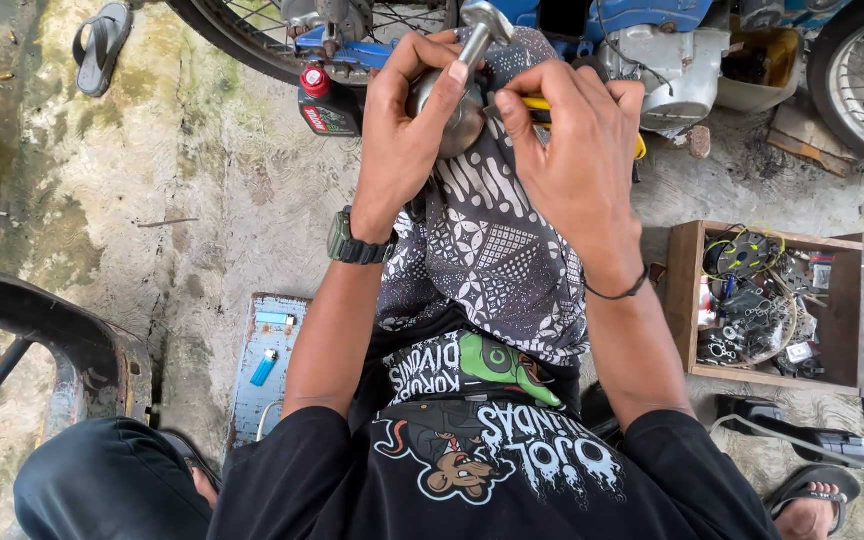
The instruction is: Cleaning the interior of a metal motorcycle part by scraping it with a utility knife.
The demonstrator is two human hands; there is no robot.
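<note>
My left hand (407, 120) grips a round grey metal part (464, 118) with a short shaft sticking up, holding it above my lap. My right hand (577, 150) pinches a slim tool with a yellow handle (538, 104) and presses its tip against the side of the metal part. A patterned black-and-white cloth (497, 250) lies over my knee under both hands. A dark watch sits on my left wrist and a thin black band on my right.
A blue motorbike (652, 40) stands just ahead, wheels at both sides. A dark oil bottle with a red cap (324, 102) stands by the left wheel. A wooden box of small parts and wires (772, 305) is at right. A blue lighter (264, 368) lies on a board.
</note>
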